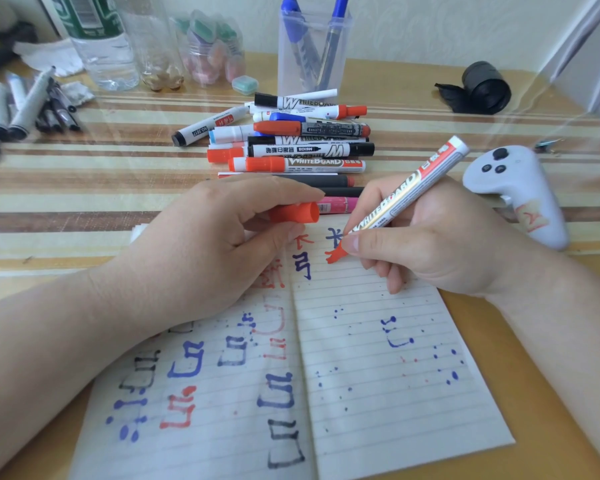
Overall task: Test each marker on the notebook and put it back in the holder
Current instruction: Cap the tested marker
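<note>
A: Marker (pixel 409 188), where is it?
B: Right hand (pixel 426 247) grips it, tip on notebook (pixel 378 393) under the hands. Left hand (pixel 201 244) pinches a red cap (pixel 297 213).
A: Holder (pixel 342 71)?
B: Beyond both hands, behind marker pile (pixel 302 140).

Nearest on the desk (pixel 84 202), an open notebook (pixel 378 393). Over its upper left page, the left hand (pixel 205 244) with a cap (pixel 295 213) pinched in its fingers; over the upper right page, the right hand (pixel 430 237) around a marker (pixel 409 188), tip down on the paper. Just behind the notebook, a pile of markers (pixel 302 143); behind the pile, the holder (pixel 312 50), upright, two markers (pixel 333 39) inside. Right of the right hand, a controller (pixel 513 188); farther back on the right, a roll (pixel 485 86). Back left, a bottle (pixel 101 39) and a jar (pixel 212 50), a small box (pixel 245 84) between jar and holder. Far left, a cluster of pens (pixel 28 105).
</note>
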Tool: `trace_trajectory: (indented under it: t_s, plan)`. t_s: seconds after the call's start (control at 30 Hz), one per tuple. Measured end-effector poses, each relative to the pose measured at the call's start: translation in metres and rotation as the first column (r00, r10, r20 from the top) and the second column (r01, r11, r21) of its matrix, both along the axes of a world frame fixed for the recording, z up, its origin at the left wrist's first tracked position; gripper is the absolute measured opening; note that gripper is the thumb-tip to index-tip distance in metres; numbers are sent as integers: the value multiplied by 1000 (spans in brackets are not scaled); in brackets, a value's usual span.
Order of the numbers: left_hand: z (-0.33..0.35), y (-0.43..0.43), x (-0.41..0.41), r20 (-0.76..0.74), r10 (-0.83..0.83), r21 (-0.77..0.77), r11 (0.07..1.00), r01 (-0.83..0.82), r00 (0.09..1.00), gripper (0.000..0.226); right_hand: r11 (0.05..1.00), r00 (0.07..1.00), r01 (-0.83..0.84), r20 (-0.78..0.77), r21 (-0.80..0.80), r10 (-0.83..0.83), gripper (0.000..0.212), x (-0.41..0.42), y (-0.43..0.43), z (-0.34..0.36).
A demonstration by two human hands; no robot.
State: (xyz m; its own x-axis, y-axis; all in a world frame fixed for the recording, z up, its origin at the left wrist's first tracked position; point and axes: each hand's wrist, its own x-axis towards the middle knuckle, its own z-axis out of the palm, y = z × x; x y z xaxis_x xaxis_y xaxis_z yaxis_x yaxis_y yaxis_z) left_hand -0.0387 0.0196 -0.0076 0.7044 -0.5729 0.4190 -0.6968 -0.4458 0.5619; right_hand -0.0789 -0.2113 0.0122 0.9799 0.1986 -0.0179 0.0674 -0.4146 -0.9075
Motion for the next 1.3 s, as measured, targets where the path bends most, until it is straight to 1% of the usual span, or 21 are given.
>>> trace_trajectory:
  t_s: [0.2,0.4,0.57,0.77,0.93,1.13,1.23,1.3]
  plan:
    - [0,0,0,-5,-6,-9,1000,6,1000,39,1000,1000,-2,-15,-6,2,11,-1,1,2]
    - [0,-1,0,9,-6,-6,1000,6,1000,36,998,1000,25,2,-64,-25,12,-1,2,4]
    - [1,0,-1,-10,-6,-7,1000,5,1000,36,992,998,61,11,-107,-61,11,-2,3,8]
    - [1,0,0,-11,-4,-2,1000,4,1000,35,989,997,82,5,-119,-82,11,-1,3,7]
    - [1,0,0,-16,-10,-6,1000,10,1000,34,991,997,76,-6,-114,-77,11,-2,3,8]
    - [0,0,0,-16,-7,-5,1000,7,1000,35,993,999,31,-23,-111,-33,11,-4,3,10]
    - [-1,0,1,-14,4,-3,1000,-4,1000,36,994,1000,18,-19,-106,-21,15,-4,3,9]
    - [-2,0,1,-18,5,-8,1000,-5,1000,37,996,1000,11,-18,-91,-13,12,-4,3,8]
